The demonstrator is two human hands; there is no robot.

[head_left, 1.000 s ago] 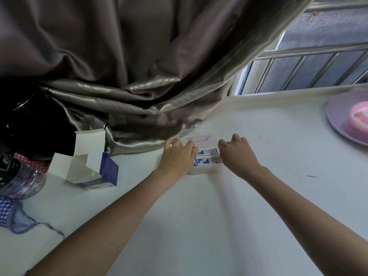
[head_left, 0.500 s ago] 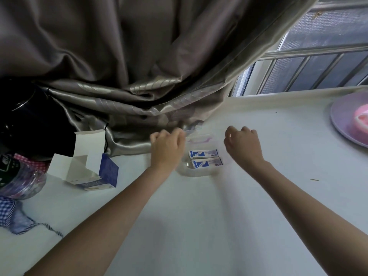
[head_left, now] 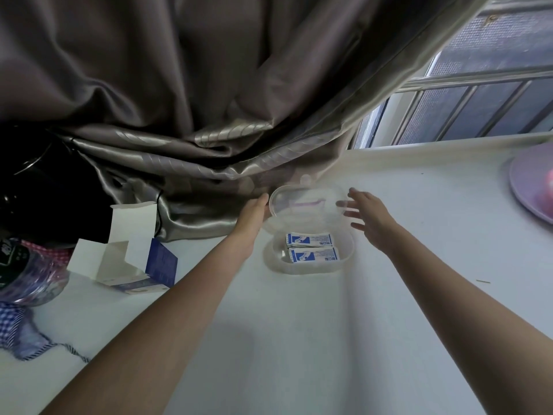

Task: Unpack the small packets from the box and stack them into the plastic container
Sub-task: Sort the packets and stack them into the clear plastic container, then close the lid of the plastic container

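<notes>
The hinged clear lid (head_left: 305, 202) of the clear oval plastic container (head_left: 308, 266), lying back half a second ago, is now standing raised between both hands; packing appears finished and closing is beginning. Two stacks of blue-and-white small packets (head_left: 312, 248) are lying inside, on the white tabletop (head_left: 299, 339). The left hand (head_left: 254, 209), open, is touching the lid's edge; the right hand (head_left: 366, 211), fingers spread, is holding nothing. The opened blue-and-white cardboard box (head_left: 131, 253) is lying well apart.

The purple plate (head_left: 531, 190) is running off the right edge. The right hand (head_left: 369, 215) is blurring at its fingers. Print on the packets (head_left: 311, 247) is reading too small.
</notes>
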